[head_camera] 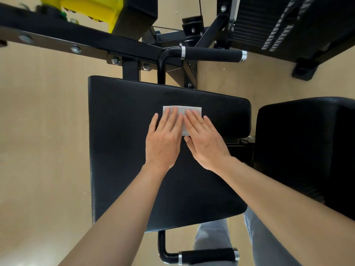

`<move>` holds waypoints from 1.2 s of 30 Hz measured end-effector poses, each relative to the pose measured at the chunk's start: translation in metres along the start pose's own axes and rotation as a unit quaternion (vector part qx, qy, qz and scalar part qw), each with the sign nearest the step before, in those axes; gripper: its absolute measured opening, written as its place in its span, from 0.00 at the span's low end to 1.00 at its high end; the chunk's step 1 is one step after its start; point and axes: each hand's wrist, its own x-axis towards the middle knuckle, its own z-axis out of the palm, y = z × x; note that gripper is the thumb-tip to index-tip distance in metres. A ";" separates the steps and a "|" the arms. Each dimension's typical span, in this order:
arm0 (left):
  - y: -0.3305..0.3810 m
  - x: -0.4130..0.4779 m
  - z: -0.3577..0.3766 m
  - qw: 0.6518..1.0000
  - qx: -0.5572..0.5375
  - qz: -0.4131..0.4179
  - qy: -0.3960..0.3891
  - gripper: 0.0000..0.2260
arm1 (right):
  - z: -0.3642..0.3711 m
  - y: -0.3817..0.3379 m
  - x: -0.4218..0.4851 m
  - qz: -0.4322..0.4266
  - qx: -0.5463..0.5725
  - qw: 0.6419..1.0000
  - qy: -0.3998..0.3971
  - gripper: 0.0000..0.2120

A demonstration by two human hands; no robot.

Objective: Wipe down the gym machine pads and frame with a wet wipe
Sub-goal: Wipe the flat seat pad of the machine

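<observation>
Both flat hands, left hand (163,139) and right hand (204,140), are pressing the wet wipe (189,110) onto the seat pad (119,150); it is probably lying crosswise.

Pressing down with left hand (164,139) and right hand (205,143), palms flat, fingers straight and close together, side by side on wet wipe (191,109). Reaching forward, bare forearms converging.

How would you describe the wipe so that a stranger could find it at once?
Look at the large black pad in the middle of the view. On its far half lies a small white wipe, pressed flat under the left hand and the right hand. Nothing else on the pad is white.
</observation>
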 end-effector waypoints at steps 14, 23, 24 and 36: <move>-0.020 0.013 -0.011 0.993 0.049 -0.104 -0.009 0.22 | -0.014 0.000 0.053 -0.058 -0.104 0.988 -0.098 0.32; 0.012 -0.074 -0.005 0.987 0.046 -0.146 -0.057 0.23 | 0.002 -0.015 -0.012 -0.122 -0.101 0.977 -0.140 0.33; 0.009 -0.071 -0.006 0.985 0.048 -0.159 -0.055 0.23 | 0.002 -0.015 -0.003 -0.133 -0.102 0.976 -0.135 0.33; -0.096 0.018 -0.031 0.956 0.033 -0.290 -0.029 0.24 | -0.019 -0.053 0.160 -0.219 -0.117 0.962 -0.112 0.31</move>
